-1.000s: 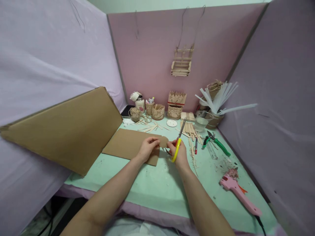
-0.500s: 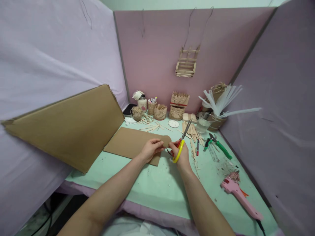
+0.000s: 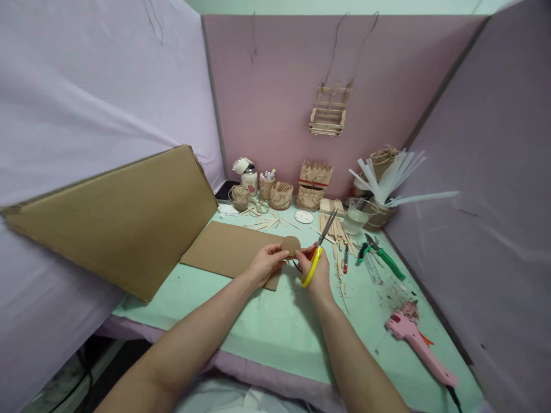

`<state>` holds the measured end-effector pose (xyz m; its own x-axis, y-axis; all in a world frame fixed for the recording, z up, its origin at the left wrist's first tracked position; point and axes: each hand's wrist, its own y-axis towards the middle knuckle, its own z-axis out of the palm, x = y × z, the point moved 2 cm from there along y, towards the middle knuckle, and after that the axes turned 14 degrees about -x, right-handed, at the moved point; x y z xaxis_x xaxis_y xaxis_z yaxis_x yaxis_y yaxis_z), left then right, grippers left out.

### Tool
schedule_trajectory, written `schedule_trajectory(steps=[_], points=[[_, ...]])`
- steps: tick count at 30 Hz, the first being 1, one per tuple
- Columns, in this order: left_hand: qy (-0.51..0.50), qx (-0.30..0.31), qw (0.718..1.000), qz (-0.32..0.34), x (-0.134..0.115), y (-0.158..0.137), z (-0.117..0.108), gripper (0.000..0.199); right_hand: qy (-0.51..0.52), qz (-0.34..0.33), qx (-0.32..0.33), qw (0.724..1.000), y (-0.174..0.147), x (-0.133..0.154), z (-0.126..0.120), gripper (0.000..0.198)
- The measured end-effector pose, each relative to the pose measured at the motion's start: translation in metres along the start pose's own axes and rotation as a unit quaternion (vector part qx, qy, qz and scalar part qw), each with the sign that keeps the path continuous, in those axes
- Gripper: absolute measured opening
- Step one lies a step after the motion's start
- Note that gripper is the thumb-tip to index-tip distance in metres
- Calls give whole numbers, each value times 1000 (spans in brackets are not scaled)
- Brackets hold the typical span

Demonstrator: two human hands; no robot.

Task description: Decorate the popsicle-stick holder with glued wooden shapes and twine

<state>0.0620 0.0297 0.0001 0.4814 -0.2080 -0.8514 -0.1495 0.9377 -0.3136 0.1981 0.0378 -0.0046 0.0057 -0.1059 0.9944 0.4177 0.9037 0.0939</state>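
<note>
Between the fingertips of my left hand [image 3: 267, 264] is a small round cardboard disc [image 3: 291, 245], held by its lower left edge. My right hand [image 3: 315, 272] has a pair of scissors [image 3: 321, 243] hooked on it, with yellow and red handles and the blades pointing up and away. The fingertips of that hand also meet the disc's lower right edge. Under my left hand lies a flat rectangular cardboard sheet [image 3: 228, 248] on the green-covered table [image 3: 275, 327].
A large cardboard panel [image 3: 129, 223] leans at the left. Wooden sticks [image 3: 331, 226], a red and black pen [image 3: 346, 258], green-handled pliers [image 3: 385, 258] and a pink glue gun [image 3: 422, 344] lie right. Behind stand a plastic cup [image 3: 356, 217] and a twine ball [image 3: 240, 197].
The cardboard disc has been turned slightly in my fingers, so its round face shows more fully. Both hands stay nearly in place, and the view has shifted a little.
</note>
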Motion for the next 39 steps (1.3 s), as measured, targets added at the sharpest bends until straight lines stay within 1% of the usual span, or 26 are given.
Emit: schedule_trajectory(steps=[2,4,6,8,10,14,16,18,21,26,29,31,35,37,39], points=[[0,-3,1000,2,1,0,0,33,-7,0,8,1000,-2,-1,1,29],[-22,-24,999,10,1,0,1,32,-18,1,26,1000,-5,0,3,31],[-46,-29,998,25,-3,-2,2,30,-30,-5,48,998,-8,3,4,32],[-52,-13,998,42,-13,-6,4,29,-51,-25,59,997,-11,10,4,34],[-32,9,998,60,-28,-11,4,28,-94,-60,65,992,-9,24,2,37],[59,37,991,118,-64,-15,0,30,-207,-125,111,964,2,58,0,40],[104,40,982,151,-77,-12,-4,30,-250,-154,127,948,9,69,0,40],[134,33,975,173,-82,-6,-8,29,-281,-191,130,931,14,70,0,37],[153,31,974,161,-77,6,-15,29,-300,-227,139,916,14,58,0,34],[134,51,984,109,-56,20,-24,30,-330,-196,185,905,5,36,0,32],[116,48,989,79,-49,23,-30,29,-371,-183,197,889,0,35,-1,32],[103,51,991,73,-46,24,-32,30,-390,-175,201,881,-2,36,-2,33],[81,65,992,66,-43,25,-36,34,-393,-133,219,883,-3,35,-3,34],[68,69,994,58,-42,26,-38,31,-387,-109,227,887,-4,34,-3,37],[63,66,994,59,-42,27,-39,28,-382,-100,227,890,-4,34,-3,40]])
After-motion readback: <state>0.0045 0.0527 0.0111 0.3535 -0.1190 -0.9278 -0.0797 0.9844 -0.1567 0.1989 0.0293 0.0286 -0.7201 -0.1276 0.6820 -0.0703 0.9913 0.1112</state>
